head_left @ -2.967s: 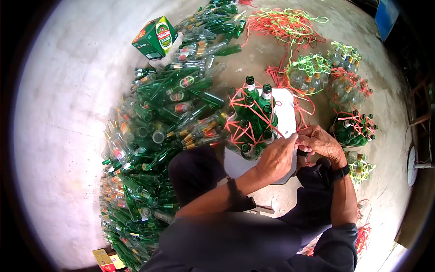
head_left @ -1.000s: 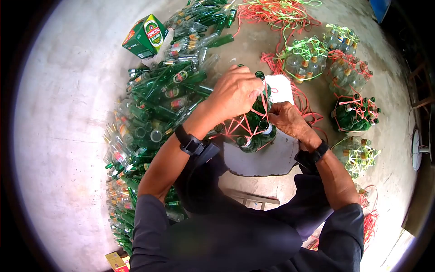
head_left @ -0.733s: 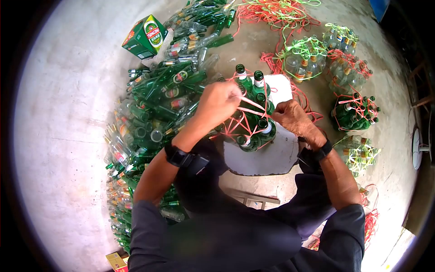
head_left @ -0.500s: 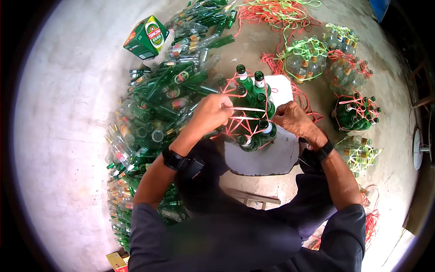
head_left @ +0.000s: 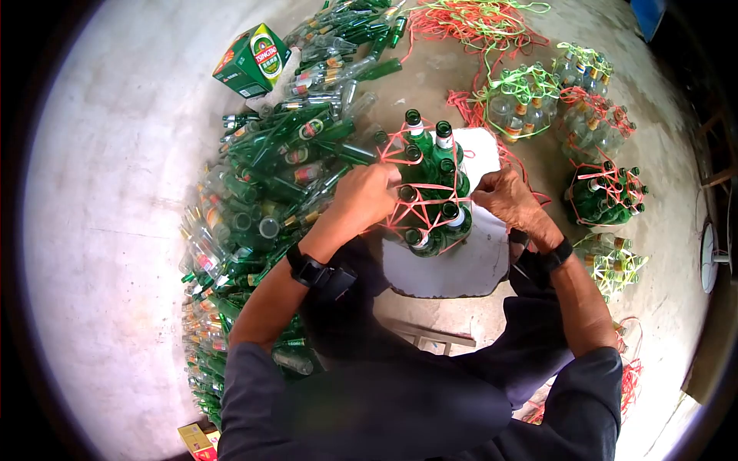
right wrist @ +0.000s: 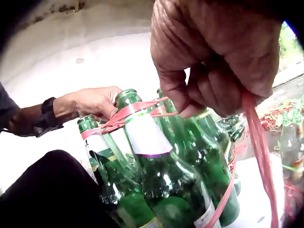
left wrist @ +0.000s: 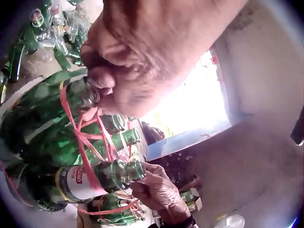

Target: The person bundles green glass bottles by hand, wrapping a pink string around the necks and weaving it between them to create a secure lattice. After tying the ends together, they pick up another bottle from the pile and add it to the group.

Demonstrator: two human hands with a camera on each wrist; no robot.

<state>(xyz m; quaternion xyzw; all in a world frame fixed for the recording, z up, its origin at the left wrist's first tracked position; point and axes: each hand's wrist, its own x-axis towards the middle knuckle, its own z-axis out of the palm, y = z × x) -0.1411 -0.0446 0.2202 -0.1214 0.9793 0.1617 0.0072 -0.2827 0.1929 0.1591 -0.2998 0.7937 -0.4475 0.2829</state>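
Several green bottles (head_left: 419, 138) stand upright in a cluster on a pale slab (head_left: 438, 276), with red string (head_left: 396, 219) wound around and between their necks. At the cluster's left side, my left hand (head_left: 363, 201) has curled fingers pinching the string; its fingertips are partly hidden in the head view. My right hand (head_left: 511, 201) is at the right side, its curled fingers gripping red string (right wrist: 259, 156) that hangs down from the fist in the right wrist view. Strands run from the right fingertips across a labelled bottle neck (right wrist: 129, 100) towards the left hand.
Loose bottles (head_left: 269, 169) are heaped at the left, below a green carton (head_left: 254, 63). Tied bottle bundles (head_left: 603, 192) stand along the right. A red and green string tangle (head_left: 477, 23) lies on the floor (head_left: 423, 84) at the far end.
My left hand has come from over the bottles' far end, and from near my right hand before that, to the cluster's left side, pulling strands across. My right hand has stayed nearly still lately.
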